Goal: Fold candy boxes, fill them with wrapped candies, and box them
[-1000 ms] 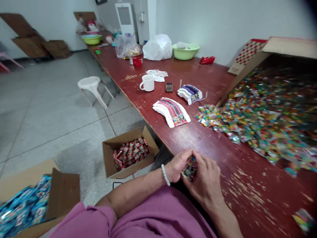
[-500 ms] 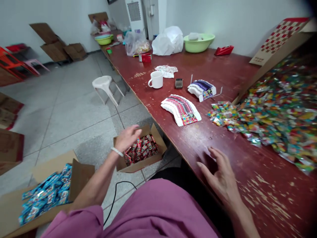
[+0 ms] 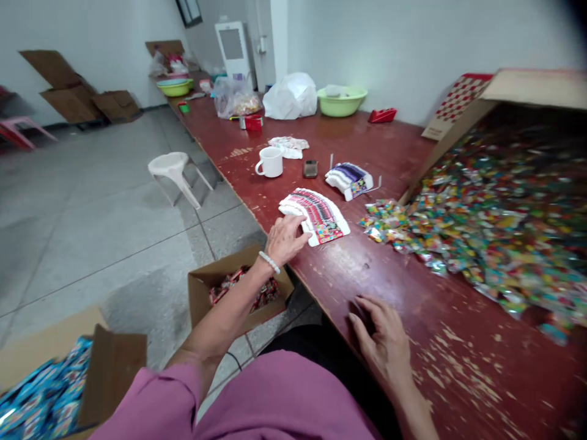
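My left hand (image 3: 285,239), with a white bead bracelet at the wrist, reaches onto the red table (image 3: 389,269) and its fingers touch the near edge of a fanned stack of printed paper bags (image 3: 316,215). The fingers are slightly spread and hold nothing. My right hand (image 3: 384,339) lies flat and open on the table near its front edge. A big heap of colourful candy packets (image 3: 486,220) spills from a tipped cardboard box (image 3: 527,91) on the right. A second, smaller stack of bags (image 3: 349,179) lies farther back.
On the floor under my left arm stands an open carton of red packets (image 3: 229,293); a box of blue packets (image 3: 41,391) is at the lower left. A white mug (image 3: 270,162), a small phone (image 3: 310,168), green bowls, plastic bags and a white stool (image 3: 172,170) lie beyond.
A second ago both hands held a filled packet at the table edge. The left hand swung down over the floor carton, then rose to the fanned bag stack. The right hand settled flat on the table.
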The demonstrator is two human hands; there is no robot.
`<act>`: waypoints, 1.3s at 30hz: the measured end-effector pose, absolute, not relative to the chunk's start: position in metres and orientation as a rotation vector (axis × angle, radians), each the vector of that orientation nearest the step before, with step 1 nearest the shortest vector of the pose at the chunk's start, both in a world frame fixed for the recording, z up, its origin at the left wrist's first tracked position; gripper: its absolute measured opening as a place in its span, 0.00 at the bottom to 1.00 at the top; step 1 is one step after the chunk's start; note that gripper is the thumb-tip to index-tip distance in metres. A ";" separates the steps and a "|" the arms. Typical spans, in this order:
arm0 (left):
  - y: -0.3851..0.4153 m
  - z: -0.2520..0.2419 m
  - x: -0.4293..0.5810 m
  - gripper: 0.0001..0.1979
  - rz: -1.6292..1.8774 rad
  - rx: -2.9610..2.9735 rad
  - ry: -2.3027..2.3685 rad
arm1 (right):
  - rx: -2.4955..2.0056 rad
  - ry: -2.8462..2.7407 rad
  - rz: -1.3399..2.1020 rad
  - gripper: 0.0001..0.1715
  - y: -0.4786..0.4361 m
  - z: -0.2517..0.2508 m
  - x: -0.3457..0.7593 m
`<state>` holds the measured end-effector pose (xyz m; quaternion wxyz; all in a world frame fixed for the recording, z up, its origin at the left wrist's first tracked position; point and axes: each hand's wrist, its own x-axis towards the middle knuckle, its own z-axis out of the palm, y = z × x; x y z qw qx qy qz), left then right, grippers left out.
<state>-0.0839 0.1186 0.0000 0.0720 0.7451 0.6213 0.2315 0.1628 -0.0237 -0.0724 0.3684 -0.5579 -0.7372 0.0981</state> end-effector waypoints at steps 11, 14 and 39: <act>0.147 -0.018 -0.038 0.24 0.379 2.450 1.983 | -1.438 -1.821 0.352 0.13 -0.022 -0.070 0.162; 0.148 -0.017 -0.039 0.22 0.358 2.482 1.985 | -1.443 -1.812 0.372 0.12 -0.022 -0.069 0.161; 0.139 0.001 -0.043 0.08 0.738 2.108 1.704 | -1.432 -1.603 0.565 0.11 -0.020 -0.065 0.159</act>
